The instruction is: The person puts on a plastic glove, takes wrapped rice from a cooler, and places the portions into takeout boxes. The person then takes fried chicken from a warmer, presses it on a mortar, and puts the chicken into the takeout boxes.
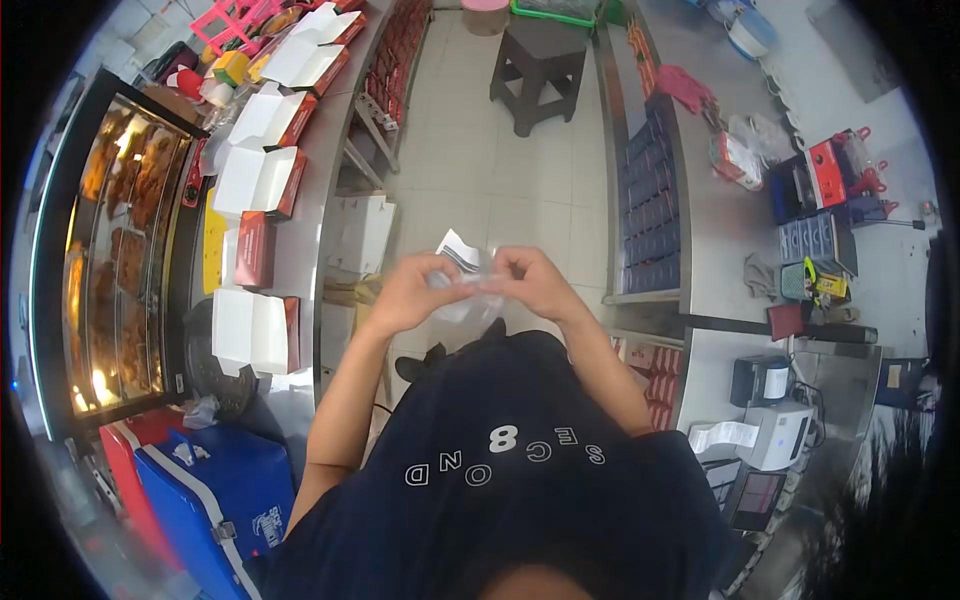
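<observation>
In front of my shirt, my left hand [408, 293] and my right hand [541, 284] meet with their fingertips pinched together. Between them is a thin, clear plastic bag [462, 312], gripped near its top by both hands. A white paper slip [457, 248] with dark print sticks up just beyond the fingers, against the bag. Whether anything lies inside the bag is hard to make out.
Several open white-and-red cardboard boxes [262, 330] line the left counter, beside a lit glass food warmer [125, 250]. A blue cooler box [215, 490] stands lower left. Ahead on the tiled floor is a dark stool [540, 75]. A label printer [780, 435] sits at right.
</observation>
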`<state>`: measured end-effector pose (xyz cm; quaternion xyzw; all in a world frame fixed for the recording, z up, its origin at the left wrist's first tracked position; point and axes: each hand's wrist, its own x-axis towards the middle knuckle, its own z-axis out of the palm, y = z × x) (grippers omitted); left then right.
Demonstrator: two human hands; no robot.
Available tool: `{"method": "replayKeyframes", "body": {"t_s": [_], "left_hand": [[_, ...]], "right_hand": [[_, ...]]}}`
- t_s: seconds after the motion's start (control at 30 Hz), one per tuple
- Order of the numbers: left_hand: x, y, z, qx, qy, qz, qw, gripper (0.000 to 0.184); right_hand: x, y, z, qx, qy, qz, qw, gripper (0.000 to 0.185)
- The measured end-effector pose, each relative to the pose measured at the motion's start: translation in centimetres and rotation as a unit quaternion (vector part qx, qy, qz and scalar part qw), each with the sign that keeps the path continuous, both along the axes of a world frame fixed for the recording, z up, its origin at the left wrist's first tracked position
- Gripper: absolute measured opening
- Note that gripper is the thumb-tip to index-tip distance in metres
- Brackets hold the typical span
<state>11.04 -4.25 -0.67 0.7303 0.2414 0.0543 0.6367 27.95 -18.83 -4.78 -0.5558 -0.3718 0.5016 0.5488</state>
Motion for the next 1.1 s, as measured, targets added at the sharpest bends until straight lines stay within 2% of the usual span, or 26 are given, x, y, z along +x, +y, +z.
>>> {"method": "replayKeyframes", "body": {"t_s": [0.03, 0.07, 0.1, 0.13, 0.17, 0.2, 0.27, 0.33, 0.4, 0.47, 0.5, 0.57, 0.67, 0.83, 0.93, 1.0, 1.03, 1.1], "left_hand": [[0.0, 0.3, -0.1, 0.106, -0.019, -0.005, 0.994, 0.015], [0.0, 0.4, -0.2, 0.209, -0.037, -0.01, 0.977, 0.015], [0.2, 0.2, -0.7, 0.207, -0.036, -0.011, 0.978, 0.015], [0.5, -0.1, -1.3, 0.345, -0.026, 0.024, 0.938, 0.016], [0.6, -0.4, -1.8, 0.474, -0.016, 0.056, 0.878, 0.016], [0.4, -0.2, -1.9, 0.473, -0.014, 0.054, 0.879, 0.016], [0.6, 0.5, -2.0, 0.502, 0.034, 0.174, 0.847, 0.021], [0.8, 0.8, -2.5, 0.523, 0.011, 0.205, 0.827, 0.022], [1.4, 0.8, -3.0, 0.544, -0.017, 0.233, 0.806, 0.023], [1.9, 0.0, -3.6, 0.281, -0.036, 0.295, 0.913, 0.024], [2.0, -0.4, -4.0, 0.279, -0.035, 0.294, 0.914, 0.024], [2.5, -1.1, -4.9, 0.287, -0.025, 0.258, 0.922, 0.023], [2.2, 0.3, -8.4, 0.3, -0.006, 0.282, 0.912, 0.024], [1.8, 0.0, -6.9, 0.365, 0.006, 0.249, 0.897, 0.026], [1.8, -0.4, -7.3, 0.413, 0.001, 0.229, 0.882, 0.026], [2.3, -0.4, -7.4, 0.435, -0.018, 0.227, 0.871, 0.025], [2.7, -0.4, -7.3, 0.458, -0.024, 0.235, 0.857, 0.024], [3.1, -0.6, -6.9, 0.479, -0.025, 0.245, 0.842, 0.023]], "right_hand": [[0.0, -0.1, 0.0, -0.001, 0.003, -0.002, 1.0, 0.023], [-0.1, -0.2, 0.0, 0.023, -0.109, -0.064, 0.992, 0.021], [-0.1, -0.2, 0.0, 0.047, -0.22, -0.123, 0.967, 0.019], [-0.3, -0.1, -0.3, 0.045, -0.217, -0.122, 0.967, 0.019], [-0.7, -0.1, -0.6, 0.069, -0.29, -0.183, 0.937, 0.017], [-1.0, 0.1, -0.7, 0.092, -0.361, -0.241, 0.896, 0.015], [-1.0, 0.1, -0.1, 0.098, -0.368, -0.25, 0.89, 0.015], [-1.6, 0.1, -0.1, 0.103, -0.373, -0.262, 0.884, 0.015], [-1.9, 0.5, -0.7, 0.147, -0.46, -0.301, 0.823, 0.019], [-2.1, 1.0, -1.7, 0.163, -0.434, -0.294, 0.835, 0.021], [-2.4, 1.1, -1.8, 0.177, -0.407, -0.285, 0.85, 0.024], [-2.4, 1.0, -1.6, 0.192, -0.402, -0.27, 0.854, 0.025], [-1.7, 0.9, -1.6, 0.186, -0.405, -0.28, 0.85, 0.028], [-0.7, 0.4, -4.2, 0.123, -0.393, -0.32, 0.853, 0.028], [-1.2, 0.2, -4.3, 0.086, -0.428, -0.315, 0.843, 0.024], [-1.9, 0.3, -3.3, 0.135, -0.496, -0.349, 0.783, 0.021], [-2.4, 0.3, -2.9, 0.136, -0.495, -0.346, 0.785, 0.021], [-3.4, 0.0, -2.5, 0.239, -0.498, -0.221, 0.804, 0.02]]}}
